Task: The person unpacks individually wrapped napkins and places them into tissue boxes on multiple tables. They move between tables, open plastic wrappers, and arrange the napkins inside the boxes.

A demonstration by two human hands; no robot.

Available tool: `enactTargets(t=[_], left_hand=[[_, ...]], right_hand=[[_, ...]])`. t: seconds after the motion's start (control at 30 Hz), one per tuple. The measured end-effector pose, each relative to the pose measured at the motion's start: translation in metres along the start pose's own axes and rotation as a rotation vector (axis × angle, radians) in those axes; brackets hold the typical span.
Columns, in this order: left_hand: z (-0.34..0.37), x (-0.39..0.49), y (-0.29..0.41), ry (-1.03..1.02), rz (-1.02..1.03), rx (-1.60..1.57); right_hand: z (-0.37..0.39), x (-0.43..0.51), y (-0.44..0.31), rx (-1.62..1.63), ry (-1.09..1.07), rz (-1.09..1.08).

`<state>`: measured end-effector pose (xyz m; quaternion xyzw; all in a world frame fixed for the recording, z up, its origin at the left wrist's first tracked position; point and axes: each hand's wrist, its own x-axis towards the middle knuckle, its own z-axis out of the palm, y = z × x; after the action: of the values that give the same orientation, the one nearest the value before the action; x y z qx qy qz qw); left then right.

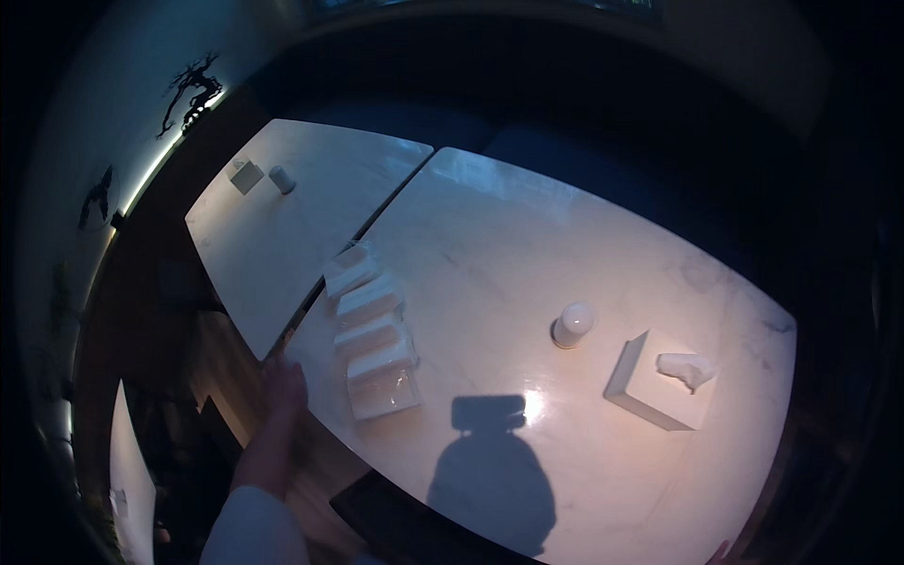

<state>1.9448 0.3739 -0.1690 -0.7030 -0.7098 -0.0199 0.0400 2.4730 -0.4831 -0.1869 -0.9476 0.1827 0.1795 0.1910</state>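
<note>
My left hand (286,385) is at the near left corner of a white marble-patterned table (487,254), beside the gap to a second table. Its fingers are dark and blurred, so their grip on the edge is unclear. Of my right hand (719,552), only a fingertip shows at the table's near right edge; the rest is hidden or out of view. Several white packs in clear plastic wrap (381,395) lie in an overlapping row to the right of my left hand. Farther right stand a white cylindrical container (573,325) and a white tissue box (653,388) with a tissue sticking out.
A narrow dark gap (392,208) separates the second white table (304,233), which holds another box (246,176) and cylinder (282,180). A dark blue bench seat (586,169) runs along the far side. A dark seat (417,522) is beneath the near edge.
</note>
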Motion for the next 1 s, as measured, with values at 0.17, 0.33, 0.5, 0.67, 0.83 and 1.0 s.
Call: enactTargets(t=[0.17, 0.33, 0.5, 0.67, 0.83, 1.0], left_hand=[[0.028, -0.102, -0.049, -0.046, 0.211, -0.174], [-0.062, -0.246, 0.013, -0.002, 0.512, -0.356], [-0.116, -0.397, 0.050, -0.085, 0.770, -0.252], [-0.121, -0.475, 0.107, -0.086, 1.024, -0.279], [-0.127, -0.545, 0.188, -0.460, 1.466, -0.493], [-0.145, -0.624, 0.279, -0.792, 1.477, -0.457]], right_hand=[[-0.001, 0.012, 0.005, -0.022, -0.039, 0.055], [0.001, 0.010, 0.022, 0.040, -0.039, -0.190], [-0.012, -0.008, 0.107, 0.473, -0.072, -0.199], [-0.032, -0.023, 0.275, 0.429, -0.179, 0.097], [-0.080, -0.010, 0.273, 0.387, -0.316, 0.115], [-0.118, 0.065, 0.216, 0.278, -0.422, -0.013]])
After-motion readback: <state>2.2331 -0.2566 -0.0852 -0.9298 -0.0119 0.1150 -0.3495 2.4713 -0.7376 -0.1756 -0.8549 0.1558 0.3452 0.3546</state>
